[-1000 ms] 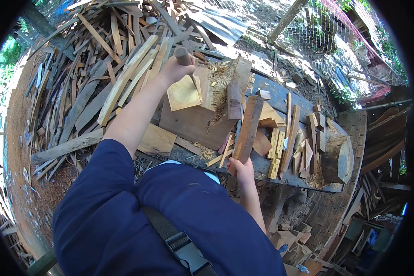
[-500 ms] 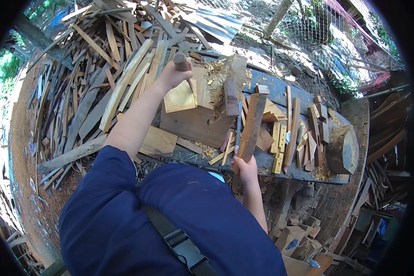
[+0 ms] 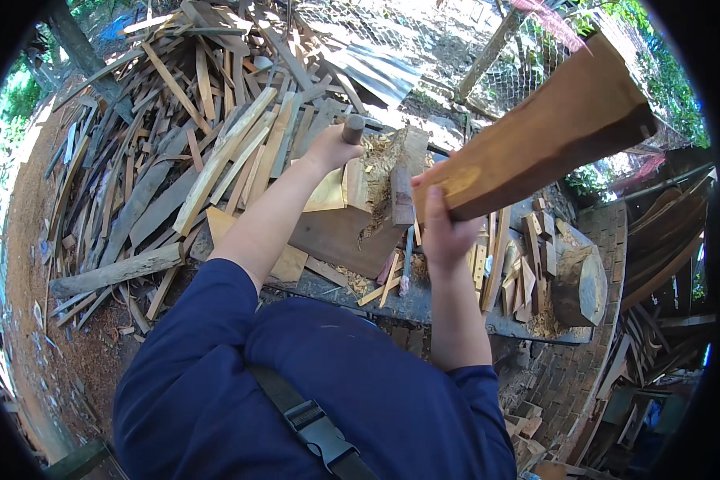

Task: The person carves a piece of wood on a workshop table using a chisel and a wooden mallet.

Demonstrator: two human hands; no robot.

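My left hand [image 3: 330, 150] is closed around the round wooden handle of a chisel [image 3: 354, 130]. The blade is hidden behind the hand; in the earlier picture it points down at a pale wood block [image 3: 325, 197]. In my right hand [image 3: 450, 228] is a thick brown wooden club [image 3: 544, 120], gripped at its narrow end. Its broad end is raised up to the right, above the bench. Just left of the club's grip stands a dark upright wood block [image 3: 402, 196], beside a large chipped timber [image 3: 414, 146] strewn with shavings. A wide brown board [image 3: 342, 238] lies nearer to me.
The dark bench [image 3: 432, 308] holds thin sticks, a yellow slotted piece [image 3: 479, 264] and several offcuts. A short log [image 3: 588, 288] stands at its right end. Scrap wood [image 3: 148, 172] is heaped to the left. A wire fence [image 3: 540, 60] runs behind.
My right hand has lifted the wooden club from in front of the bench and swung it up to the right. The left hand with the chisel appears further right and slightly lower.
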